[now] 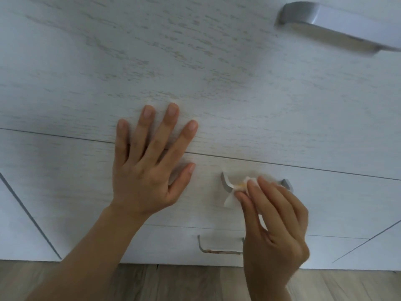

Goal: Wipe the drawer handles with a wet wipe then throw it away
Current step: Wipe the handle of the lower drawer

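A white wood-grain chest of drawers (217,72) fills the view. My right hand (273,224) pinches a white wet wipe (235,193), stained orange, against the middle drawer's metal handle (225,182). That handle's right end (286,184) shows past my fingers. My left hand (149,161) presses flat, fingers spread, on the drawer fronts across the seam left of that handle. The top drawer's silver handle (338,25) is at the upper right. The bottom drawer's handle (219,246) shows reddish marks along its lower edge.
Wood-look floor (173,283) runs along the bottom of the view under the chest. White cabinet panels (19,224) flank the drawers at the left and right.
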